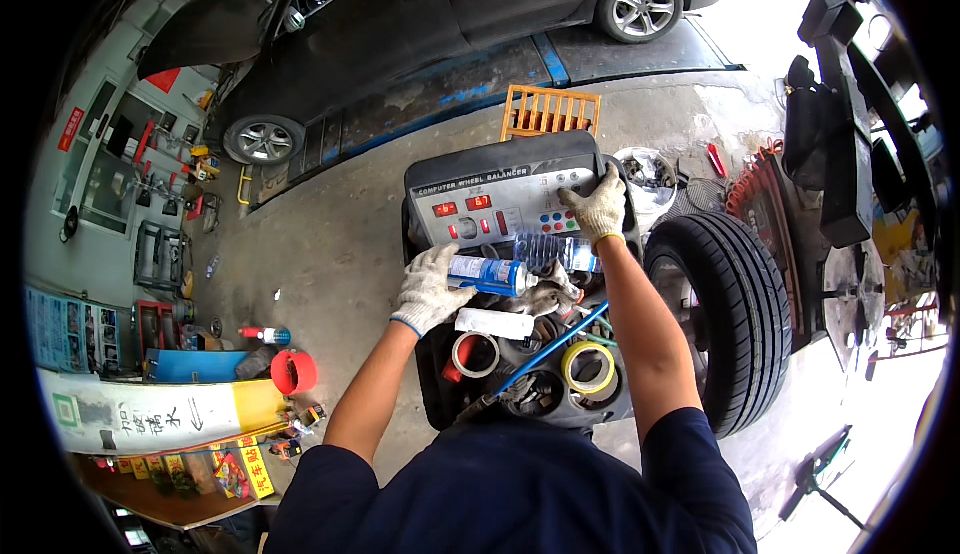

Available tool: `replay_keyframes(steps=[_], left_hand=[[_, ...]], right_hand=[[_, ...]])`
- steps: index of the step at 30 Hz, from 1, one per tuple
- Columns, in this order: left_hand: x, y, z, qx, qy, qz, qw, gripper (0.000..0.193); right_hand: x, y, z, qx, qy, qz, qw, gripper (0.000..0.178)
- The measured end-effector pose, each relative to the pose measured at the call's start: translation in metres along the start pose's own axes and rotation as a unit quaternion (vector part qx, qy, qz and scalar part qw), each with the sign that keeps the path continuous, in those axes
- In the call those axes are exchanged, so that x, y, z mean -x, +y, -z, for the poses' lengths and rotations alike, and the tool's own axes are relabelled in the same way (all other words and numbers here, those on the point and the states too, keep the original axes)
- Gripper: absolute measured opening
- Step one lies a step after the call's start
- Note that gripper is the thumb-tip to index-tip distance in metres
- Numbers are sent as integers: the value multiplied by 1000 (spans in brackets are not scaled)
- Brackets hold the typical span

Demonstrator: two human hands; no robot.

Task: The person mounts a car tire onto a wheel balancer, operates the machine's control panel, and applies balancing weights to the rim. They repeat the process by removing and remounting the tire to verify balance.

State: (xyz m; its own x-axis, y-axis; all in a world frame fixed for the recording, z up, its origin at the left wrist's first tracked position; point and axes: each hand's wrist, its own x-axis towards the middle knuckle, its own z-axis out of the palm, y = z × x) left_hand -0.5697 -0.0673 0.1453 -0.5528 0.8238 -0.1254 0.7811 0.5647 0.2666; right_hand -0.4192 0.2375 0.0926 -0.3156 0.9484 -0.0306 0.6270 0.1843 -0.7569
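My left hand (430, 290), in a whitish knit glove, is closed around the left end of a blue and white spray can (490, 274). The can lies sideways just below the panel of a wheel balancer (430, 212). My right hand (600, 206), gloved too, rests at the panel's right side, thumb and fingers apart, with the thumb over the panel face near the coloured buttons. Red digits glow on the panel's displays. A clear plastic bottle (540, 250) lies beside the can, above a crumpled rag (540, 299).
The balancer's tray holds a tape roll (475, 355), a yellow ring (588, 368), a white box (494, 324) and a blue rod (550, 349). A wheel with tyre (745, 324) stands at the right. Behind are a wooden slatted chair (550, 112), a bucket (648, 179) and a dark car (400, 34).
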Motion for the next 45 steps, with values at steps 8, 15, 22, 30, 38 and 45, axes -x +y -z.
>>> replay_keyframes(steps=[8,15,22,30,38,45], left_hand=[[99,-116,-94,252,97,373,888,58],[147,-109,-167,89,80,301,946,44],[155,-134,-204,85,141,287,944,43],[133,-113,-179,60,62,342,936,43],[149,-119,-187,36,117,327,937,47],[148,-115,-183,55,107,323,939,49]], right_hand=[[1,-2,-3,-19,-8,3,1000,116],[-7,6,-8,-13,-13,12,1000,118],[-5,4,-9,-49,-36,23,998,111],[-21,47,9,-37,-125,45,990,90],[119,85,87,-74,-16,1,997,59],[237,193,157,-17,-28,-84,996,45]])
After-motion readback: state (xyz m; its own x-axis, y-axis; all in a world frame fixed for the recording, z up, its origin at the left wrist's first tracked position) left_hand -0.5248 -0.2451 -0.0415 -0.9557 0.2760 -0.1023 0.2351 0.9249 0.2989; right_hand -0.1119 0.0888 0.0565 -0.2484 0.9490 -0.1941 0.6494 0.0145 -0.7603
